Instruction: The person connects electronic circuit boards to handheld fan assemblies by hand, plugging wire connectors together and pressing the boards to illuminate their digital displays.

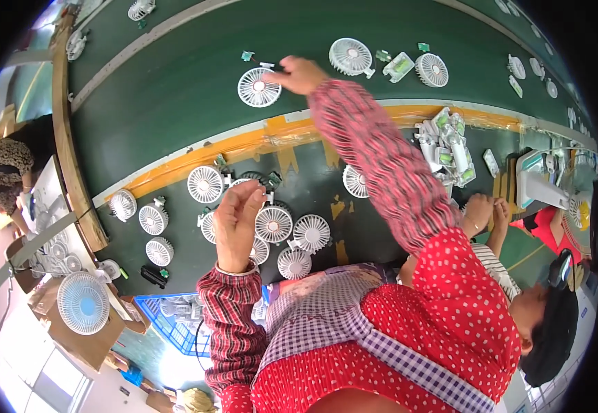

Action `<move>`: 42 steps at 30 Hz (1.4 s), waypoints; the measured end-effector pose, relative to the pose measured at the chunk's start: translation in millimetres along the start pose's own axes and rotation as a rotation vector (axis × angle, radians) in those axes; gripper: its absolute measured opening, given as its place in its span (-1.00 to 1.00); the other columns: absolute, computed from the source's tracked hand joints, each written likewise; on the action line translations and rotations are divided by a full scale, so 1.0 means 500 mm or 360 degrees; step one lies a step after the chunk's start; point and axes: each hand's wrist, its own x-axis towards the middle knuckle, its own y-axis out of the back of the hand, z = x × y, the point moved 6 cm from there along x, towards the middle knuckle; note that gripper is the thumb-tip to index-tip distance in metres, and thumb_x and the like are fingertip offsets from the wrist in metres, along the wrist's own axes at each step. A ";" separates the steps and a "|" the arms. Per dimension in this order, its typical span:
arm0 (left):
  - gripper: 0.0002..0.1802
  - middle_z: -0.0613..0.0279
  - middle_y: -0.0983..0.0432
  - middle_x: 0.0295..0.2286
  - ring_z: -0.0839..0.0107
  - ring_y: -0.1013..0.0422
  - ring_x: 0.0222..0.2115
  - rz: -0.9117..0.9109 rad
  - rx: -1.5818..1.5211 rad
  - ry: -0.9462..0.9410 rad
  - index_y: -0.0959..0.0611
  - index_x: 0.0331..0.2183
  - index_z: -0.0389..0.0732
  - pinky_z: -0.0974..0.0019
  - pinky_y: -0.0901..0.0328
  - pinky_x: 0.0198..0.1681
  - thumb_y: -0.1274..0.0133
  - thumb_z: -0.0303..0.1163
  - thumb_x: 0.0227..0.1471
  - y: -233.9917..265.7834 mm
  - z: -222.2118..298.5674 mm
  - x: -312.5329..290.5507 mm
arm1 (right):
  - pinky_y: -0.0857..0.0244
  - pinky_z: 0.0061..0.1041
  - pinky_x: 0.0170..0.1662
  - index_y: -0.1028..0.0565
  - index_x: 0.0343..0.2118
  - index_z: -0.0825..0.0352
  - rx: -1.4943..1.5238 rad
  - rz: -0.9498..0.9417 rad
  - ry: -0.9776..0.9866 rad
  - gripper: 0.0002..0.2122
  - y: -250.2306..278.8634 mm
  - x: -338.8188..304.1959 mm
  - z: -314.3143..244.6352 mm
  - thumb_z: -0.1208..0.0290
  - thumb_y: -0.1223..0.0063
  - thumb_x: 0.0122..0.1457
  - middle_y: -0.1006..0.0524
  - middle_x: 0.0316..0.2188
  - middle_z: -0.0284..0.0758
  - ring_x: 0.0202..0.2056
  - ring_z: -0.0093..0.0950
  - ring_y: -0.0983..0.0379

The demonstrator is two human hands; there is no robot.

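Observation:
My right hand (301, 76) reaches out over the green belt, slightly blurred. Its thumb and fingers are apart, with a fingertip over the edge of a white round fan head (259, 87). A small green circuit board (247, 56) lies just beyond that fan. Nearer to me, my left hand (238, 221) is raised above the bench with thumb and fingers pinched together. Whatever sits in the pinch is too small to name. Around and below it lie several white fan heads, among them one fan head (273, 223) beside the wrist and another fan head (205, 184) to the left.
More fans (351, 56) rest on the belt (175, 82), behind a raised taped edge (244, 148). White handle casings (445, 148) are piled at right, near a co-worker's hands (481, 212). A blue crate (175, 323) stands below the bench. Another person (13, 165) works at far left.

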 end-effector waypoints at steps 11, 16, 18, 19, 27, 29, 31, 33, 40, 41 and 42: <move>-0.77 0.19 -0.54 -0.40 0.50 -0.44 -0.37 0.0092 -0.0230 0.0095 -0.55 -0.24 -0.39 0.45 -0.34 -0.24 -0.01 -0.42 0.12 0.015 -0.002 0.012 | -0.44 -0.50 -0.44 -0.62 -0.39 0.23 0.0616 -0.0391 -0.0371 -0.72 -0.162 -0.040 0.017 0.11 -0.16 -0.02 -0.57 -0.58 -0.28 -0.53 -0.47 -0.51; -0.75 0.19 -0.54 -0.43 0.50 -0.43 -0.42 0.0160 -0.0262 0.0031 -0.57 -0.25 -0.41 0.46 -0.30 -0.31 -0.01 -0.40 0.11 0.016 0.007 0.018 | -0.47 -0.58 -0.40 -0.47 -0.23 0.38 0.0540 -0.0338 -0.0711 -0.73 -0.168 -0.083 -0.019 0.30 -0.10 0.09 -0.52 -0.37 -0.30 -0.41 -0.59 -0.48; -0.79 0.21 -0.54 -0.44 0.52 -0.43 -0.44 0.0135 -0.0198 0.0003 -0.56 -0.27 -0.39 0.48 -0.31 -0.35 0.00 -0.44 0.11 -0.002 0.004 0.018 | -0.43 -0.39 -0.24 -0.47 -0.23 0.29 0.0188 0.0160 -0.0408 -0.80 -0.153 -0.075 0.014 0.51 -0.02 0.04 -0.49 -0.31 -0.20 -0.26 -0.37 -0.47; -0.82 0.23 -0.53 -0.45 0.54 -0.43 -0.46 0.0160 -0.0112 -0.0034 -0.56 -0.28 -0.39 0.49 -0.32 -0.36 0.01 -0.46 0.11 0.001 0.005 0.022 | -0.39 -0.34 -0.17 -0.47 -0.23 0.24 0.0001 0.0339 -0.0177 -0.77 -0.142 -0.079 0.003 0.59 0.02 0.01 -0.47 -0.30 -0.18 -0.25 -0.29 -0.46; -0.83 0.24 -0.53 -0.47 0.58 -0.42 -0.49 0.0132 -0.0031 -0.0195 -0.56 -0.30 -0.37 0.51 -0.30 -0.42 -0.01 -0.47 0.08 0.015 0.010 0.066 | -0.32 -0.34 -0.15 -0.53 -0.28 0.31 -0.0083 -0.0186 0.0446 -0.78 -0.191 -0.092 -0.028 0.46 -0.13 -0.05 -0.47 -0.33 -0.18 -0.24 -0.24 -0.43; -0.83 0.25 -0.53 -0.47 0.58 -0.42 -0.49 0.0202 0.0110 -0.0159 -0.56 -0.30 -0.36 0.50 -0.31 -0.43 -0.01 -0.46 0.08 0.022 -0.002 0.052 | -0.33 -0.32 -0.12 -0.53 -0.28 0.37 0.0063 -0.0462 0.0286 -0.75 -0.177 -0.116 -0.042 0.33 -0.11 0.01 -0.54 -0.32 -0.14 -0.24 -0.21 -0.48; -0.83 0.24 -0.54 -0.48 0.54 -0.43 -0.50 0.0260 0.0333 -0.0367 -0.56 -0.29 -0.35 0.48 -0.32 -0.45 -0.04 -0.47 0.05 0.021 0.005 0.049 | -0.35 -0.31 -0.21 -0.52 -0.29 0.39 0.0229 -0.0354 0.0334 -0.71 -0.153 -0.149 -0.058 0.27 -0.10 0.01 -0.55 -0.39 -0.10 -0.30 -0.20 -0.50; -0.77 0.13 -0.53 -0.37 0.36 -0.46 -0.39 0.0310 0.0689 -0.0577 -0.54 -0.24 -0.31 0.40 -0.35 -0.33 -0.07 -0.52 -0.03 0.014 0.027 0.039 | -0.33 -0.35 -0.31 -0.51 -0.31 0.41 0.0388 -0.0439 0.0240 -0.73 -0.100 -0.216 -0.119 0.29 -0.06 0.02 -0.55 -0.45 -0.11 -0.40 -0.26 -0.51; -0.62 -0.07 -0.48 -0.25 0.07 -0.43 -0.21 -0.0349 0.0687 -0.0870 -0.50 -0.16 -0.34 0.22 -0.33 -0.16 -0.04 -0.67 -0.12 -0.049 0.061 0.011 | -0.22 -0.67 -0.55 -0.49 -0.34 0.42 0.0907 -0.1035 0.0067 -0.82 -0.001 -0.365 -0.190 0.37 -0.06 0.14 -0.44 -0.62 -0.45 -0.62 -0.69 -0.33; -0.65 -0.06 -0.50 -0.29 0.11 -0.47 -0.27 -0.0448 0.0547 -0.0702 -0.51 -0.17 -0.35 0.26 -0.36 -0.21 -0.05 -0.66 -0.11 -0.070 0.057 -0.005 | -0.22 -0.69 -0.55 -0.49 -0.34 0.42 0.0955 -0.1111 0.0050 -0.81 0.024 -0.393 -0.185 0.37 -0.05 0.15 -0.44 -0.62 -0.47 -0.63 -0.71 -0.31; -0.69 0.03 -0.54 -0.37 0.31 -0.51 -0.39 -0.0490 0.0597 -0.0797 -0.52 -0.19 -0.37 0.36 -0.38 -0.30 -0.08 -0.62 -0.08 -0.083 0.058 -0.026 | -0.21 -0.69 -0.56 -0.49 -0.34 0.42 0.0996 -0.1160 -0.0011 -0.79 0.035 -0.425 -0.184 0.33 -0.02 0.18 -0.43 -0.63 -0.47 -0.64 -0.72 -0.31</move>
